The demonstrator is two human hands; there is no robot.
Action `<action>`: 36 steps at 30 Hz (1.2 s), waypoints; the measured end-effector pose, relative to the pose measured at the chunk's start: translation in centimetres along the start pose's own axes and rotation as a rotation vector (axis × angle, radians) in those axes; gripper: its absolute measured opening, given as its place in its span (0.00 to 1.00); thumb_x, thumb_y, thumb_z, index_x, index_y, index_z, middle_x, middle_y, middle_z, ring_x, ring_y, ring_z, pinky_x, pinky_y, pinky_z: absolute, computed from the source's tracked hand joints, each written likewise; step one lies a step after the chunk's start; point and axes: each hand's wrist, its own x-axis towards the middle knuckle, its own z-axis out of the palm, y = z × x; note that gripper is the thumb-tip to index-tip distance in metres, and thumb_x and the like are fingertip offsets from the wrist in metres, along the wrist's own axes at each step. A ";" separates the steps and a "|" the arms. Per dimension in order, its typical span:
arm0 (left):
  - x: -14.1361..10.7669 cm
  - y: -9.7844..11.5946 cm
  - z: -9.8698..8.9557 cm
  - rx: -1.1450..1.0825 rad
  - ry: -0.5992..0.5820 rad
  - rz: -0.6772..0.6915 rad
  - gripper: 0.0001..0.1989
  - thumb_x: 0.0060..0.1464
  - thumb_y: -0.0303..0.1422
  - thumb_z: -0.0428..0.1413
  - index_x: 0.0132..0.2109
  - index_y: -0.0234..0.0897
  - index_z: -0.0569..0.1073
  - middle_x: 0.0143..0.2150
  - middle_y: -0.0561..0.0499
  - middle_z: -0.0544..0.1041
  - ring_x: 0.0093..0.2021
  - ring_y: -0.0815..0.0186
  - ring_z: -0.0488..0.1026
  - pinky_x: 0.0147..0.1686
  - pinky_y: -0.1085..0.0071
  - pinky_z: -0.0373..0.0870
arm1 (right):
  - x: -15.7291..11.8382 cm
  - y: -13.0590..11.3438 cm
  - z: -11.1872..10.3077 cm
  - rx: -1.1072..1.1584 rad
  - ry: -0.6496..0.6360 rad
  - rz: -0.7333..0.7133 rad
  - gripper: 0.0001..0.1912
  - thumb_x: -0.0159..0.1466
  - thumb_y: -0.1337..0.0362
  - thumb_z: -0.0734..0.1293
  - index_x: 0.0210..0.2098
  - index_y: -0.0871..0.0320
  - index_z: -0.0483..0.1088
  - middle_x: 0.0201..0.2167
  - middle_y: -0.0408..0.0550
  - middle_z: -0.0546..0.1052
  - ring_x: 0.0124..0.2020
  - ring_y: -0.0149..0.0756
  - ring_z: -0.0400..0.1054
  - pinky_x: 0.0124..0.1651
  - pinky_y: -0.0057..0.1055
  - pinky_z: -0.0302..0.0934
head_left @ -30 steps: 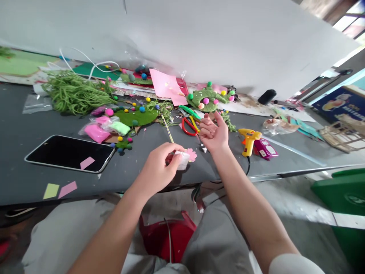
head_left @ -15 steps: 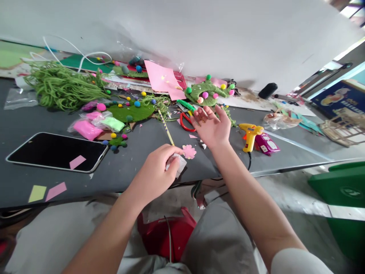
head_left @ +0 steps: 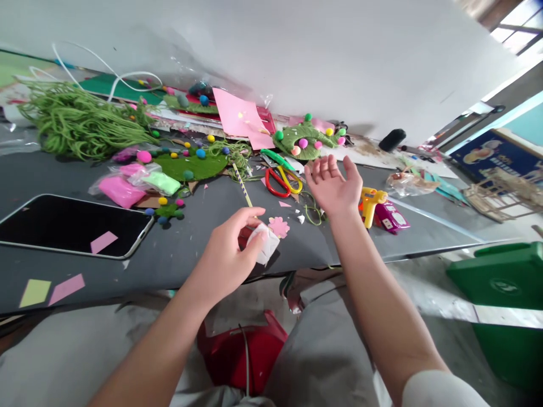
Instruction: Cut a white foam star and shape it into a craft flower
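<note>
Between the thumb and fingers of my left hand [head_left: 231, 243] is a small folded white paper [head_left: 268, 246], held over the table's front edge. Just beyond it lies a pink paper flower [head_left: 279, 227], and a striped pencil [head_left: 242, 185] points away behind my fingers. My right hand [head_left: 335, 186] hovers palm up with fingers apart, holding nothing. To its left rest red-handled scissors [head_left: 277, 183] and another pair with green and yellow handles [head_left: 288, 175]. A yellow glue gun [head_left: 370, 204] stands to its right.
A phone [head_left: 72, 226] lies at the left, near green yarn [head_left: 85, 121] and bags of pink clay [head_left: 121, 189]. Felt pieces with pompoms [head_left: 305, 138] line the back by a pink sheet [head_left: 237, 116]. A purple packet [head_left: 392, 216] sits beside the glue gun; a green bin [head_left: 504, 282] stands right.
My right hand has moved right, away from the scissors, uncovering their handles. More of the white paper shows in my left hand. The view has shifted slightly to the right.
</note>
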 end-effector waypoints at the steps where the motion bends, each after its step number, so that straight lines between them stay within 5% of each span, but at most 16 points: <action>1: 0.0 0.1 0.1 -0.038 -0.033 -0.013 0.22 0.64 0.42 0.59 0.62 0.44 0.73 0.51 0.48 0.81 0.46 0.60 0.79 0.44 0.64 0.75 | -0.2 0.0 0.1 -0.047 -0.020 0.000 0.17 0.62 0.44 0.70 0.36 0.52 0.73 0.40 0.48 0.80 0.56 0.43 0.74 0.63 0.46 0.67; 4: -0.2 0.4 0.3 -0.118 -0.127 -0.032 0.23 0.65 0.41 0.59 0.65 0.46 0.71 0.50 0.50 0.81 0.45 0.62 0.79 0.44 0.65 0.74 | -0.7 0.4 0.8 -0.417 -0.117 -0.084 0.24 0.63 0.37 0.66 0.37 0.52 0.74 0.46 0.50 0.81 0.60 0.47 0.71 0.62 0.50 0.66; 7: -0.3 0.6 0.3 -0.127 -0.154 -0.031 0.22 0.65 0.41 0.59 0.64 0.47 0.72 0.50 0.50 0.81 0.46 0.62 0.79 0.45 0.66 0.74 | -0.4 1.0 1.2 -0.720 -0.133 -0.130 0.21 0.59 0.41 0.73 0.38 0.52 0.77 0.48 0.48 0.81 0.57 0.46 0.72 0.62 0.46 0.66; 12: -0.1 0.4 -0.2 -0.113 -0.045 -0.051 0.21 0.62 0.42 0.62 0.59 0.44 0.75 0.47 0.49 0.82 0.44 0.60 0.80 0.44 0.64 0.74 | 0.8 0.9 0.6 -0.914 0.057 -0.273 0.17 0.61 0.48 0.73 0.37 0.55 0.77 0.41 0.49 0.82 0.49 0.43 0.75 0.57 0.44 0.67; 16: -0.1 0.2 -0.4 -0.089 0.004 -0.023 0.16 0.61 0.44 0.63 0.53 0.45 0.79 0.48 0.49 0.83 0.46 0.59 0.80 0.43 0.64 0.75 | 0.4 -1.4 0.8 -0.869 0.166 -0.402 0.13 0.63 0.51 0.71 0.38 0.53 0.76 0.42 0.49 0.81 0.49 0.43 0.74 0.53 0.43 0.66; 22: -0.1 0.5 -0.6 -0.087 -0.020 -0.012 0.14 0.61 0.43 0.63 0.52 0.45 0.80 0.46 0.51 0.84 0.45 0.61 0.80 0.42 0.66 0.75 | -2.2 -5.4 0.6 -0.568 0.125 -0.374 0.13 0.66 0.49 0.67 0.35 0.51 0.73 0.47 0.53 0.79 0.53 0.48 0.71 0.52 0.44 0.63; 26: -0.4 1.3 0.2 -0.101 -0.079 -0.026 0.11 0.61 0.38 0.62 0.50 0.45 0.80 0.42 0.53 0.82 0.39 0.66 0.77 0.37 0.71 0.70 | -3.9 -7.4 1.2 -0.238 0.126 -0.358 0.13 0.68 0.52 0.65 0.32 0.53 0.71 0.39 0.50 0.77 0.39 0.38 0.70 0.40 0.36 0.62; 31: -2.8 1.8 4.6 -0.327 -0.566 -0.213 0.09 0.67 0.34 0.49 0.41 0.42 0.74 0.25 0.58 0.67 0.25 0.70 0.62 0.25 0.72 0.58 | -7.0 -10.8 4.0 0.536 -0.029 -0.283 0.19 0.75 0.47 0.59 0.34 0.53 0.67 0.26 0.43 0.69 0.25 0.32 0.59 0.31 0.32 0.53; 34: -4.2 1.6 7.8 -0.183 -0.588 -0.147 0.10 0.67 0.41 0.51 0.46 0.44 0.74 0.29 0.58 0.69 0.28 0.69 0.65 0.28 0.71 0.59 | -8.4 -11.9 4.9 0.801 -0.221 -0.137 0.07 0.72 0.56 0.65 0.45 0.47 0.74 0.29 0.46 0.69 0.29 0.38 0.58 0.34 0.37 0.53; 36: -4.6 1.4 9.2 -0.026 -0.575 -0.056 0.20 0.64 0.44 0.55 0.60 0.48 0.73 0.33 0.57 0.72 0.32 0.66 0.69 0.32 0.69 0.61 | -8.9 -12.0 5.2 0.969 -0.323 -0.042 0.13 0.67 0.64 0.70 0.49 0.42 0.77 0.31 0.45 0.69 0.29 0.37 0.55 0.34 0.38 0.49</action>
